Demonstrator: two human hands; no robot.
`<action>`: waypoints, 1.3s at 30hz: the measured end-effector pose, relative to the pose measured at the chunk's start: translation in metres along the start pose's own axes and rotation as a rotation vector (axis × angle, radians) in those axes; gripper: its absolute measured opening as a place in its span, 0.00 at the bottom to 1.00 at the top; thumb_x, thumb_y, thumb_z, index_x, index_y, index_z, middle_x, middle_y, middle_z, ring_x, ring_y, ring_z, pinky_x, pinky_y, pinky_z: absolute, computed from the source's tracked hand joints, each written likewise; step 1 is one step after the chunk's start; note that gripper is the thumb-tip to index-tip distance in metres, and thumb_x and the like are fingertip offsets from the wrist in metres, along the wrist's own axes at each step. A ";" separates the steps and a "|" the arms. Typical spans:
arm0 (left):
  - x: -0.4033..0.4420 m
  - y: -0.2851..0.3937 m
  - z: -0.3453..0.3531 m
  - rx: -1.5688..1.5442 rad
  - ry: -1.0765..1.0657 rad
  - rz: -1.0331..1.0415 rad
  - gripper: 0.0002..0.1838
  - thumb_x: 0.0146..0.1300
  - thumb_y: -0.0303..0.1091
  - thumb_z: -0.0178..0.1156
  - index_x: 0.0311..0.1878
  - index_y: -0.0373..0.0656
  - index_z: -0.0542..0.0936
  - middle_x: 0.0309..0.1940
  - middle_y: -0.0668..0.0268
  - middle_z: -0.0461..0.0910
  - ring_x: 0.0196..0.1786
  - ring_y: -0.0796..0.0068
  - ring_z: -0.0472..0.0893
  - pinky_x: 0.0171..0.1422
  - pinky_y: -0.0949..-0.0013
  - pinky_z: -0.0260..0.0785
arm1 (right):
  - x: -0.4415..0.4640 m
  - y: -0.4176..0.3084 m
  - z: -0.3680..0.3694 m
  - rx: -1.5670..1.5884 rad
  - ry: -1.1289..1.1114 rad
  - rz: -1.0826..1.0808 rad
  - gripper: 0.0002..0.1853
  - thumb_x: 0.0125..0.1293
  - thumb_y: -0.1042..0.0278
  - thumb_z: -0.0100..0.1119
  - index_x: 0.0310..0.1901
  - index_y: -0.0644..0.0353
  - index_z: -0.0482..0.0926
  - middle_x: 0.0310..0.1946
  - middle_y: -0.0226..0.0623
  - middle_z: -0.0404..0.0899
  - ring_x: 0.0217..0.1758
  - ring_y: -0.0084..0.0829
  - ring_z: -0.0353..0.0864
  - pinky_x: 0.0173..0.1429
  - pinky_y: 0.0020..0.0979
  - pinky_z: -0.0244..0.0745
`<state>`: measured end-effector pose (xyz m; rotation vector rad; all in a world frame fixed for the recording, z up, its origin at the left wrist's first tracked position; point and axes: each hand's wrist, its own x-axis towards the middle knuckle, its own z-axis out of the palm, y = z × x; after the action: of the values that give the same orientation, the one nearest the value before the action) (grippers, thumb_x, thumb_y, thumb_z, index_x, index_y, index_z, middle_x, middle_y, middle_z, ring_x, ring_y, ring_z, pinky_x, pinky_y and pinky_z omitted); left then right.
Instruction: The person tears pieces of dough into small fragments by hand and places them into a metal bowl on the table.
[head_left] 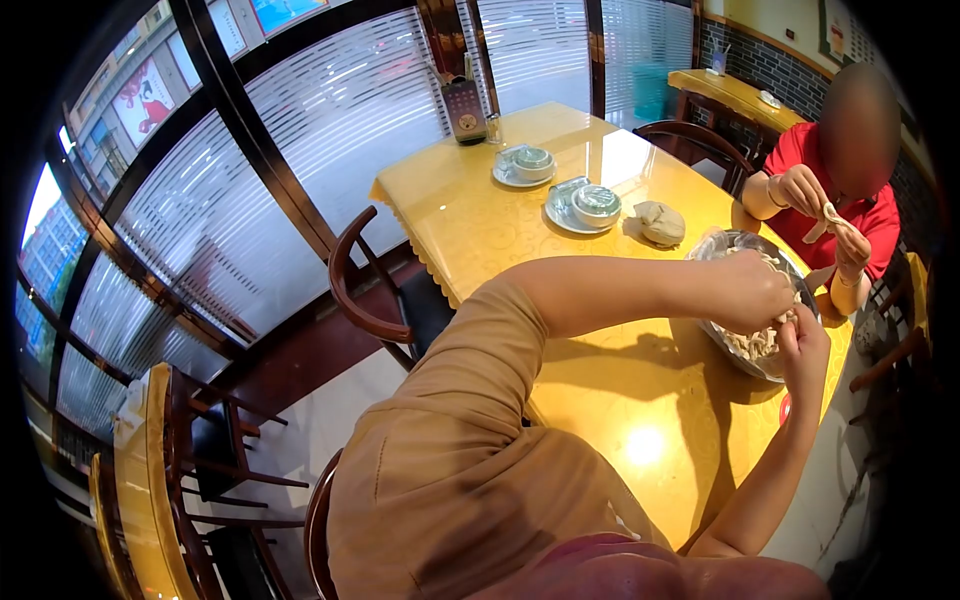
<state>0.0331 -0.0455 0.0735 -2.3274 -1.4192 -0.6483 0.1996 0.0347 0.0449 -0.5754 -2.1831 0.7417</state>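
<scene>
My two hands are meeting over the metal bowl (712, 246), which is sitting at three o'clock in my view, near the edge of the yellow surface (600, 390). My left arm is reaching across the surface from nine toward three o'clock, the forearm lying nearly level and the left hand (750, 290) curling over the bowl with its back turned up. My right arm is bending at the elbow and rising from six toward one o'clock, bringing the right hand (804, 345) up against the left one. The fingers of both are pressing together, pinching a small pale piece (785, 317) that they are mostly hiding. Pale strips (757, 345) are filling the bowl beneath them.

A beige lump (660, 224) is resting near the bowl, toward ten o'clock from it, with two wrapped dish sets (596, 204) lying farther along that way. Toward one o'clock from the bowl, a person in red (885, 235) is holding another pale piece (822, 222) in both hands.
</scene>
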 end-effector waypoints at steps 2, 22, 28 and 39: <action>-0.001 -0.001 0.005 0.009 0.080 0.031 0.07 0.50 0.33 0.59 0.31 0.40 0.79 0.27 0.61 0.79 0.29 0.59 0.80 0.34 0.59 0.71 | 0.003 0.005 0.000 0.100 0.005 0.067 0.07 0.58 0.76 0.47 0.34 0.67 0.75 0.20 0.35 0.69 0.23 0.22 0.64 0.30 0.26 0.62; 0.004 -0.005 0.017 -0.108 0.522 0.191 0.20 0.38 0.28 0.65 0.40 0.44 0.75 0.36 0.67 0.76 0.40 0.65 0.77 0.48 0.64 0.65 | 0.006 0.027 0.010 1.388 -0.130 0.299 0.07 0.65 0.66 0.52 0.35 0.61 0.71 0.21 0.30 0.68 0.19 0.18 0.64 0.21 0.20 0.58; 0.002 -0.009 0.005 -0.058 0.422 0.164 0.14 0.44 0.31 0.64 0.37 0.44 0.76 0.33 0.66 0.77 0.37 0.66 0.78 0.46 0.64 0.67 | 0.006 0.022 0.010 1.192 -0.143 0.302 0.10 0.66 0.68 0.51 0.45 0.63 0.73 0.25 0.29 0.73 0.23 0.18 0.68 0.28 0.19 0.63; -0.012 -0.004 -0.011 0.084 -0.078 0.106 0.05 0.49 0.31 0.59 0.27 0.40 0.79 0.23 0.60 0.78 0.26 0.59 0.81 0.29 0.60 0.72 | -0.001 0.020 0.017 0.039 -0.202 0.274 0.16 0.57 0.76 0.52 0.48 0.64 0.79 0.17 0.28 0.67 0.19 0.17 0.63 0.26 0.24 0.61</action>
<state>0.0226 -0.0579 0.0764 -2.3662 -1.3190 -0.4640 0.1906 0.0436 0.0222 -0.8213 -2.2932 1.0228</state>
